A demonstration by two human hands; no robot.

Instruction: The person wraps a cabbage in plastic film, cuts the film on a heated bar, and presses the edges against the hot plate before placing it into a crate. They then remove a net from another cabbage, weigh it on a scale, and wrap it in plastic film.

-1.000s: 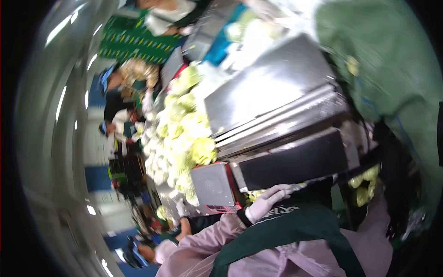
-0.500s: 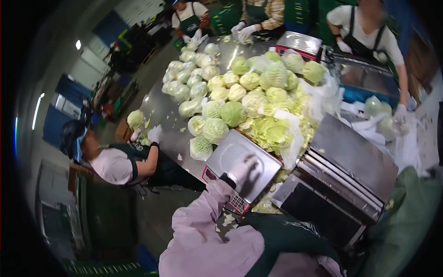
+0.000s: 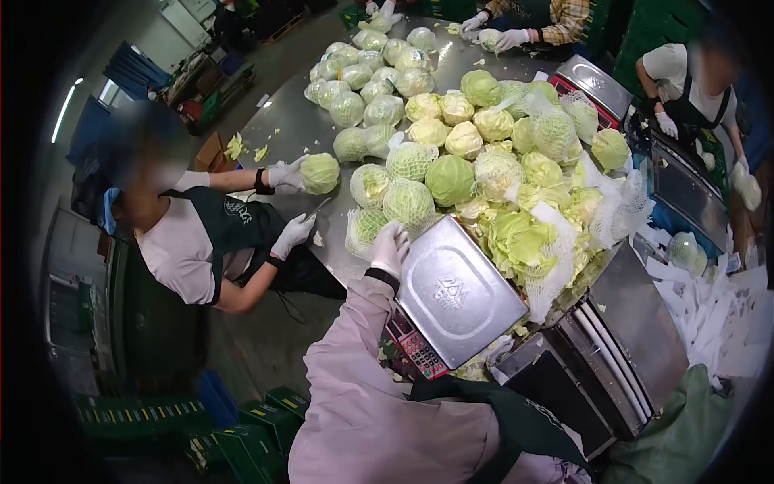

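My left hand (image 3: 390, 249), in a white glove, is at the left edge of the metal scale (image 3: 461, 294). Its fingers are bent against the lower netted cabbage (image 3: 367, 229) and look closed on it, though the fingertips are partly hidden. Just above it lies another netted cabbage (image 3: 409, 205), close to my fingers. Nothing rests on the scale's plate, and its red keypad (image 3: 421, 355) faces me. My right hand is out of view.
Bagged cabbages (image 3: 379, 85) and bare cabbages (image 3: 450, 180) cover the table's middle, with loose leaves (image 3: 516, 246) beside the scale. A wrapping machine (image 3: 576, 363) stands right of me. At left, a co-worker (image 3: 189, 234) holds a cabbage (image 3: 320, 173) and a knife (image 3: 321, 206). Others work across the table.
My left hand has gone from the scale's plate leftward to the netted cabbages. The co-worker at left now holds a cabbage over the table. The camera view has shifted.
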